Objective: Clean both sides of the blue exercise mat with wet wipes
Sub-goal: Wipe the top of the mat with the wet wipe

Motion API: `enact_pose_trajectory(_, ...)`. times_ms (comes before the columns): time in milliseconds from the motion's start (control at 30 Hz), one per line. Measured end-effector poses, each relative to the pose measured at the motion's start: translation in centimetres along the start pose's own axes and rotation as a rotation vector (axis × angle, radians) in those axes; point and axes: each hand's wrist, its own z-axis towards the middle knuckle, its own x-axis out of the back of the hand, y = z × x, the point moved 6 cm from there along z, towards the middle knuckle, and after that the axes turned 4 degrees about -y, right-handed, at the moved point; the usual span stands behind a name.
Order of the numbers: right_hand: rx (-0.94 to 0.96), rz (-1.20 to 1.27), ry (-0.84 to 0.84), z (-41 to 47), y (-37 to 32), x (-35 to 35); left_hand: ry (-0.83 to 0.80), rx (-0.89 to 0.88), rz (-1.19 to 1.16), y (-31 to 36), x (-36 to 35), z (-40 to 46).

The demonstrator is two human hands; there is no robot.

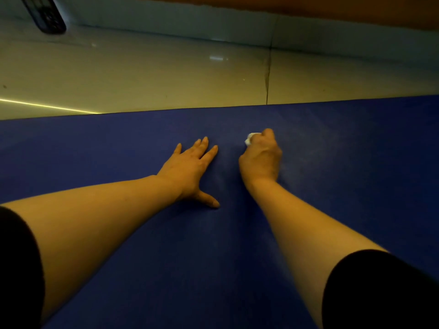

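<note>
Your right hand [260, 157] had fingers curled round a balled wet wipe [250, 138], scrubbing the blue exercise mat [142, 257] flat on the floor [142, 74]. Left hand [190, 167] lay spread flat, bracing. Next, probably: wipe toward the far edge.

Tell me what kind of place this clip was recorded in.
Probably a room in a home or a gym, down at floor level. A blue mat lies flat on glossy pale floor tiles, a light baseboard runs along the wall, and the lighting is dim and yellowish.

Glossy tiled floor [142, 74]; dark remote-like object [45, 15] top left; pale baseboard [190, 27].
</note>
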Motion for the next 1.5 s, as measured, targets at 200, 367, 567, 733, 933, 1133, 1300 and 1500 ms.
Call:
enact_pose_trajectory(200,0.32,-0.032,-0.162,-0.1,-2.2,-1.3,0.057,-0.029,0.056,-0.6,0.6,-0.1)
enact_pose_trajectory(367,-0.037,-0.038,-0.043,3.2,2.1,1.2,0.116,-0.015,0.008,-1.3,0.9,0.4)
enact_pose_trajectory(567,0.183,0.027,-0.096,0.9,-3.6,-1.7,0.095,0.063,-0.061,-2.3,1.1,1.4)
enact_pose_trajectory(733,0.269,-0.041,-0.148,2.9,-2.2,-1.2,0.015,0.056,-0.103,-2.8,1.2,1.8)
enact_pose_trajectory(933,0.01,-0.025,-0.03,3.9,-1.2,-0.5,0.085,0.084,0.035,-2.7,2.9,2.2)
enact_pose_trajectory(1133,0.27,0.012,-0.135,3.2,-4.1,-2.4,0.227,0.115,0.042,-2.8,3.9,2.5)
enact_pose_trajectory(1300,0.063,0.012,-0.008,5.6,-0.1,-0.2,0.128,0.108,0.02,-3.3,3.4,3.1)
enact_pose_trajectory(1500,0.185,0.074,-0.043,3.9,-4.7,-2.6,0.094,0.102,0.012,-3.3,4.0,3.7)
